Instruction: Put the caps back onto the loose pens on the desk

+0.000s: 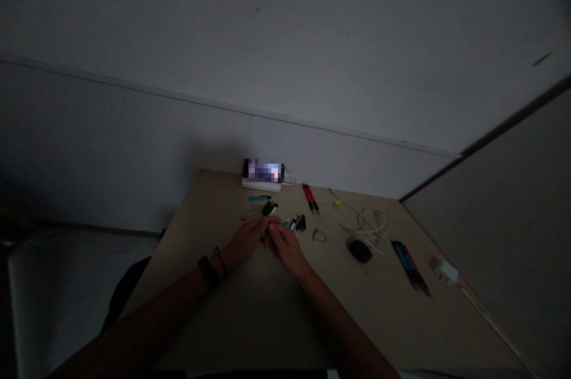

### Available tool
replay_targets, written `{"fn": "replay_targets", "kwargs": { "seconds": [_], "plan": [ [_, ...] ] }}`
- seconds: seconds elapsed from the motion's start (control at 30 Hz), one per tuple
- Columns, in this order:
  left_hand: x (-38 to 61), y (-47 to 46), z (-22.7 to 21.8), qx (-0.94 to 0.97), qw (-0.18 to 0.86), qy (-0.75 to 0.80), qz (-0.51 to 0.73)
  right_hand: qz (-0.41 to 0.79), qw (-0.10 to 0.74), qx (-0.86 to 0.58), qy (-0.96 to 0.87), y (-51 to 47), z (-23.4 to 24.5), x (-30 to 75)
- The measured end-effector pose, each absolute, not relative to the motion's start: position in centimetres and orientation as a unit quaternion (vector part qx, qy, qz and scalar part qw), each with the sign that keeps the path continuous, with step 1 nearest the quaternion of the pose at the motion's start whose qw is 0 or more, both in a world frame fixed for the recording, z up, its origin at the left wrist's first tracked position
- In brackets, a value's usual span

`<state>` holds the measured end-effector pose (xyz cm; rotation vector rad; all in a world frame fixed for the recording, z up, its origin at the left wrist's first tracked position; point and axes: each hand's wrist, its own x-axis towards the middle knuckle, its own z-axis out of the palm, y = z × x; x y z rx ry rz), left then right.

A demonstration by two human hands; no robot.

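Over the middle of the desk, my left hand [247,241] and my right hand [286,246] meet with their fingers closed together. A small dark piece seems to be between the fingertips, but it is too dim and covered to name. Just beyond the hands lie small black parts [267,207]. More black pieces [301,222] sit to the right of the fingers, beside short white and blue parts [291,223]. Farther back is a thin blue pen-like stick [259,197].
On the desk [250,325], a lit phone [264,171] leans at the back above a white block [261,187]. Red pens [311,199], a coiled white cable [375,229], a grey loop [319,235], a black mouse [359,250] and several pens [410,268] lie rightward. Walls border the back and right.
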<state>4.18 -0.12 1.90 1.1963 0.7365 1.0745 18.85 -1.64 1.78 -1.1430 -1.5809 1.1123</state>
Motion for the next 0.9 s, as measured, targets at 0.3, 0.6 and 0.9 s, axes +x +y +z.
{"fn": "replay_targets", "kwargs": {
  "seconds": [0.3, 0.6, 0.9],
  "plan": [
    [4.01, -0.1, 2.43, 0.538, 0.624, 0.326, 0.464, 0.441, 0.444, -0.461, -0.629, -1.78, 1.85, 18.78],
    [4.29, 0.08, 2.2, 0.524, 0.636, 0.319, 0.469, 0.445, 0.454, -0.449, -0.628, -1.99, 2.08, 18.57],
    [4.22, 0.1, 2.27, 0.517, 0.627, 0.343, 0.471, 0.453, 0.455, -0.441, -0.628, -2.04, 1.67, 18.59]
  ]
}}
